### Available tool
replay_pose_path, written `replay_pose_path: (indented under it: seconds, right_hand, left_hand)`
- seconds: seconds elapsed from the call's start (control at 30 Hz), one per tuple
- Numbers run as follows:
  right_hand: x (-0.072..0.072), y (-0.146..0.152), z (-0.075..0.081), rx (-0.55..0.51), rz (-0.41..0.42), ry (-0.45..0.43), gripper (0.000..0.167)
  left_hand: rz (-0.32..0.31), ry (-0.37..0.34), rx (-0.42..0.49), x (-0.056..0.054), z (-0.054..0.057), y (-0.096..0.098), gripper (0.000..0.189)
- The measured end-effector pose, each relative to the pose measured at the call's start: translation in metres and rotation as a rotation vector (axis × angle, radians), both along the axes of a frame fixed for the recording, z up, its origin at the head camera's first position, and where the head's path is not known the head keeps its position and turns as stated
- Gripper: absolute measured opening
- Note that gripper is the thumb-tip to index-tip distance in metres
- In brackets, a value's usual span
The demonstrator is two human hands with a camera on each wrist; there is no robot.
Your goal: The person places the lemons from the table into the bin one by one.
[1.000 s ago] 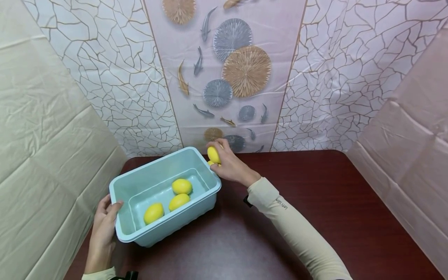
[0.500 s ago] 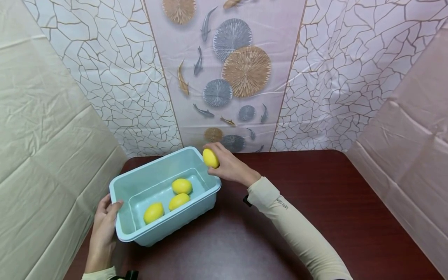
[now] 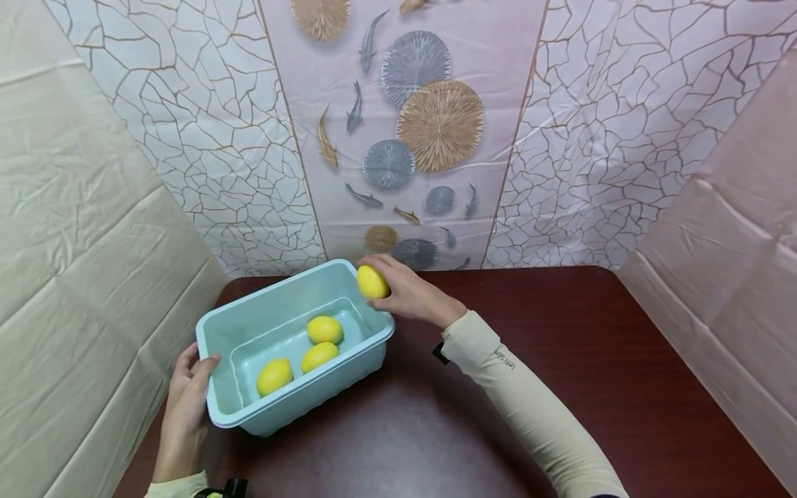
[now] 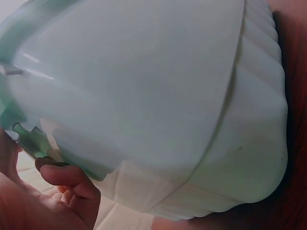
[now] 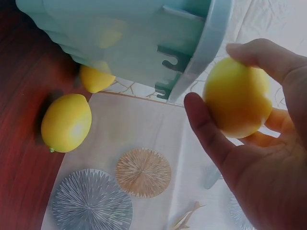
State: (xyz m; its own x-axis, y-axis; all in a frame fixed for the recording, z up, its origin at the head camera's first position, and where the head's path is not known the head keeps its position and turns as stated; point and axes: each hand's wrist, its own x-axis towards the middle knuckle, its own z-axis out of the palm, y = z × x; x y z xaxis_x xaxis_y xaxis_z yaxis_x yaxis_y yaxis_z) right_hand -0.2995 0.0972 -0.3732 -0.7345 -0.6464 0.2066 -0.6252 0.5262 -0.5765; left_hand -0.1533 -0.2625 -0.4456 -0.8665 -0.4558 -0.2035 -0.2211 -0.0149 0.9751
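A light blue plastic tub (image 3: pixel 314 395) sits at an angle on the table. Its left rim is gripped by my left hand (image 3: pixel 185 398), thumb over the edge; the left wrist view shows that hand (image 4: pixel 64 199) beside the tub's wall (image 4: pixel 144 96). My right hand (image 3: pixel 411 290) holds a yellow lemon (image 3: pixel 371 282) at the tub's far right rim. In the right wrist view, fingers and thumb surround this lemon (image 5: pixel 237 98). Inside the tub lie three lemons: one at the left (image 3: pixel 274 377), one in the middle (image 3: pixel 320 356) and one behind it (image 3: pixel 324 330).
Outside the tub, the right wrist view shows a lemon (image 5: pixel 67 123) on the dark red table (image 3: pixel 529 360) and another lemon (image 5: pixel 96 78) partly hidden behind the tub's end. A patterned cloth (image 3: pixel 442 207) hangs at the table's back, with plain cloth walls on both sides.
My right hand has brought its lemon slightly left, from just beyond the tub's right end to its rim. My left hand keeps its grip, and the three lemons inside have not moved.
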Motion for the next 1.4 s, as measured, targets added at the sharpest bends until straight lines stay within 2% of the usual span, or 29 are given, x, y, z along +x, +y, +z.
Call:
replay_pose_path:
  seconds: [0.23, 0.67, 1.17, 1.4]
  right_hand:
    - [0.0, -0.003, 0.0, -0.021, 0.015, -0.005, 0.068]
    - [0.01, -0.019, -0.003, -0.026, 0.022, 0.039, 0.072]
    - [0.014, -0.036, -0.008, 0.084, 0.031, 0.083, 0.07]
    - [0.012, -0.041, -0.012, 0.13, 0.039, 0.14, 0.073]
  left_hand:
    - [0.009, -0.006, -0.005, -0.001, -0.001, -0.001, 0.069]
    - [-0.001, -0.017, -0.026, 0.0, -0.002, -0.001, 0.07]
    - [-0.004, -0.006, -0.026, 0.0, -0.002, -0.001, 0.07]
    - [0.0, 0.01, -0.017, -0.001, -0.002, 0.0, 0.07]
